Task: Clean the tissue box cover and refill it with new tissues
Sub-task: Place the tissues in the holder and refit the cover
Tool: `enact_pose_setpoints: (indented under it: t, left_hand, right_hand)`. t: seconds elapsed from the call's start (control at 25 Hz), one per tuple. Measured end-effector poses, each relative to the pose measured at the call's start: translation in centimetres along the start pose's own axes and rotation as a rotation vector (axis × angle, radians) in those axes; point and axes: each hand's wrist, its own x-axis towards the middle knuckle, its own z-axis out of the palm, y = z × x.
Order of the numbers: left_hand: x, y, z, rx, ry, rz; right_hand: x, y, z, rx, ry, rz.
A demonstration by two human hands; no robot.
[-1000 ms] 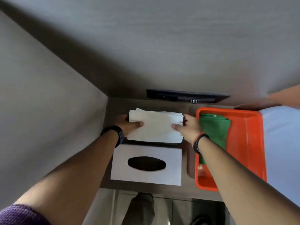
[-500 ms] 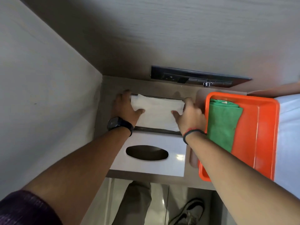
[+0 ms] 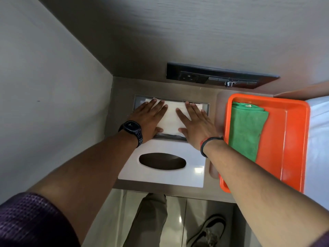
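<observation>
Both hands (image 3: 148, 119) (image 3: 196, 124) now flattened on tissues (image 3: 171, 120), no longer pinching.

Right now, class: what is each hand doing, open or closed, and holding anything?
Left hand: open, flat, pressing on the white stack of tissues in the recessed metal holder.
Right hand: open, flat, pressing on the same stack; gripping nothing.
</observation>
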Motion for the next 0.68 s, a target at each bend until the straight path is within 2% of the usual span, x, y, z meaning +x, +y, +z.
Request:
enact_pose_setpoints:
  t: [0.12, 0.2, 0.28, 0.36, 0.44, 0.52, 0.68]
  left_hand:
    - [-0.4, 0.1, -1.1, -0.072, 0.028, -0.077]
    - [-1.9, 1.0, -2.3, -0.235, 0.113, -0.256]
    - [-4.7, 2.4, -3.1, -0.475, 0.229, -0.493]
    - [-8.1, 4.2, -3.4, -0.72, 0.24, -0.763]
    - [-11.0, 5.7, -3.0, -0.901, 0.114, -0.948]
    - [-12.5, 6.5, -2.3, -0.991, 0.095, -1.0]
    - [-12.4, 6.7, -1.3, -1.061, 0.187, -1.121]
  right_hand:
    - [-1.4, -0.6, -1.4, 0.145, 0.132, 0.014]
    - [-3.3, -1.2, -2.5, 0.33, 0.282, 0.115]
    - [-6.0, -1.9, -2.9, 0.491, 0.362, 0.269]
    - [-8.9, -2.3, -2.3, 0.623, 0.306, 0.439]
    - [-11.0, -2.5, -1.1, 0.779, 0.136, 0.563]
    - [-12.1, -2.7, 0.1, 0.873, 0.017, 0.581]
    - [-11.7, -3.0, 2.0, 0.923, 0.013, 0.606]
